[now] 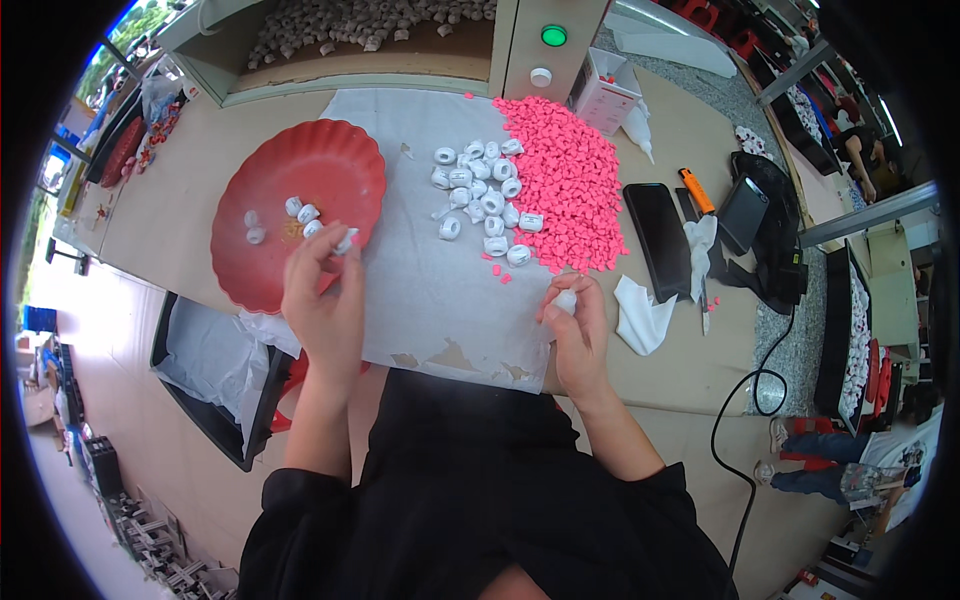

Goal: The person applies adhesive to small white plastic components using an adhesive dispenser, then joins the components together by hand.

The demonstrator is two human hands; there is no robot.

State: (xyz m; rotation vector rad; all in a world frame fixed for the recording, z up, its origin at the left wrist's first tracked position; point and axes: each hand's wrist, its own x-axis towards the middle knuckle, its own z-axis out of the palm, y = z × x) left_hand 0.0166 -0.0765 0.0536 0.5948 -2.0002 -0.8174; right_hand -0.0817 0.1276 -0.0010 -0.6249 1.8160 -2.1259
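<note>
My left hand (326,285) is over the right rim of a red scalloped basin (240,190), pinching a small white plastic part (347,240) with a bit of pink on it. Several similar white parts (254,235) lie in the basin. At the front of the white sheet, my right hand (580,325) is closed around a whitish rounded thing (566,300), its kind mostly hidden by my fingers. A cluster of white ring-shaped parts (480,185) sits on the sheet between my hands. Right of it spreads a heap of small pink pieces (565,185).
A black phone (657,240), an orange-handled cutter (697,192), crumpled white tissue (643,315) and a white squeeze bottle (638,130) lie to the right. A shelf box (370,82) with a green-lit button stands behind. Below left is a black lined tray (215,365).
</note>
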